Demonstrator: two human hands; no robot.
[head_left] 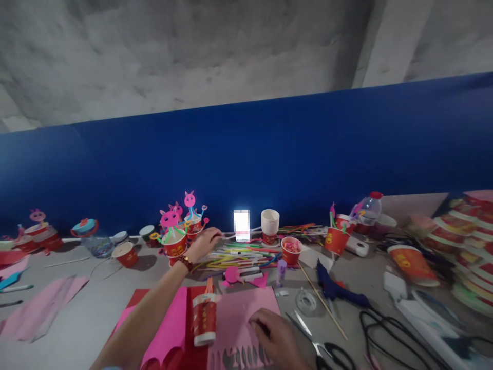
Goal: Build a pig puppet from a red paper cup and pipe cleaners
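Observation:
My left hand is stretched toward the back of the table, beside the paper cups with pink animal figures. Its fingertips are drawn together by a pale thin strip; whether they grip it is unclear. A heap of coloured pipe cleaners lies just right of that hand. Loosely curled, my right hand is over the pink paper sheet with cut-out edges, nothing visible in its fingers. Between my arms, a red paper cup with orange strips at its top is on the sheets.
At right are scissors, clear tape, a wooden stick and a blue glue gun with its cord. A lit screen stands at the back. Stacked cups fill the far right; a blue-lidded jar is left.

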